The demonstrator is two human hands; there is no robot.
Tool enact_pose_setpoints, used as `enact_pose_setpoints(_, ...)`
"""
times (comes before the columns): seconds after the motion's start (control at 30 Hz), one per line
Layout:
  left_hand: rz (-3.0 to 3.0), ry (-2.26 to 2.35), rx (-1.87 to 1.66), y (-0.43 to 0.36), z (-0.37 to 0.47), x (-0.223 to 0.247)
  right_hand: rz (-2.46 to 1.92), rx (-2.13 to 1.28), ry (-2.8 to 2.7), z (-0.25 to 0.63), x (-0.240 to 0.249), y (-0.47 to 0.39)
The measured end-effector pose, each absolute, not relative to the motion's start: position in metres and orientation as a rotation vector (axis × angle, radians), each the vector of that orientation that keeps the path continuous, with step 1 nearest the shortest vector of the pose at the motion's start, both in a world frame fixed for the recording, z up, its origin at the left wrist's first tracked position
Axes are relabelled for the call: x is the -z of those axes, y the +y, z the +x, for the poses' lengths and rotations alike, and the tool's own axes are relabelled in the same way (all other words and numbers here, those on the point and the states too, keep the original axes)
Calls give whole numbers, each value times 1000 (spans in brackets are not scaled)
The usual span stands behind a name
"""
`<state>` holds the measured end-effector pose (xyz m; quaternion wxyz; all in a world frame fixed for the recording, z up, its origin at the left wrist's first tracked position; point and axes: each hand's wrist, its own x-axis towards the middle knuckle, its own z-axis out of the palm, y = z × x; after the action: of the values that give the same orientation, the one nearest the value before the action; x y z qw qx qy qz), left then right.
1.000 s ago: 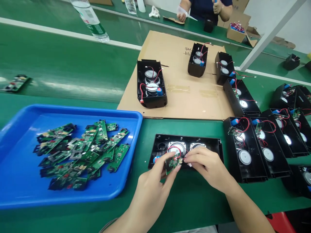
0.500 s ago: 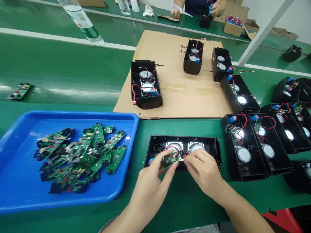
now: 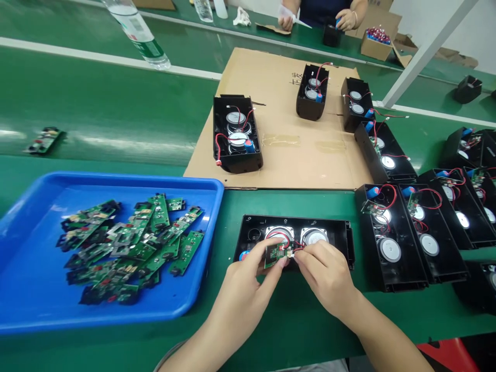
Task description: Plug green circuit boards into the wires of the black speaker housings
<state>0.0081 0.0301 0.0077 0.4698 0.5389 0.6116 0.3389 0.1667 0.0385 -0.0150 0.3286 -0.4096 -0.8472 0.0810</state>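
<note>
Between thumb and fingers, my left hand [image 3: 248, 289] grips a small green circuit board [image 3: 276, 253] above a black speaker housing [image 3: 337, 240]. My right hand [image 3: 327, 271] pinches a thin wire with a white connector [image 3: 291, 254] at the board's right edge; whether the connector is seated cannot be made out. Two round speakers [image 3: 314, 236] sit in the housing, with red wires rising from them to the board. A blue cylinder [image 3: 244, 256] shows at the housing's left end, beside my left hand.
A blue tray [image 3: 34, 305] with several circuit boards lies at left. Black housings [image 3: 391, 253] stand at right, others on cardboard [image 3: 282, 165] ahead. A bottle [image 3: 141, 36] and a lone board [image 3: 45, 140] lie farther left. Across the table, a person's hands [image 3: 346, 19] hold things.
The whole view has shifted slightly. Both my hands keep their hold, with the board tilted a little differently. The person's hand across the table has lowered the blue piece toward a black housing.
</note>
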Motion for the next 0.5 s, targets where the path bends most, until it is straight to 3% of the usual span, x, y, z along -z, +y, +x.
enact_pose_setpoints(0.17, 1219, 1382, -842, 32, 6, -6, -1034, 13, -2310, 163, 17, 37)
enact_pose_setpoints(0.5, 1180, 1248, -834, 31, 0, -5, -1059, 46, -2183, 159, 25, 34)
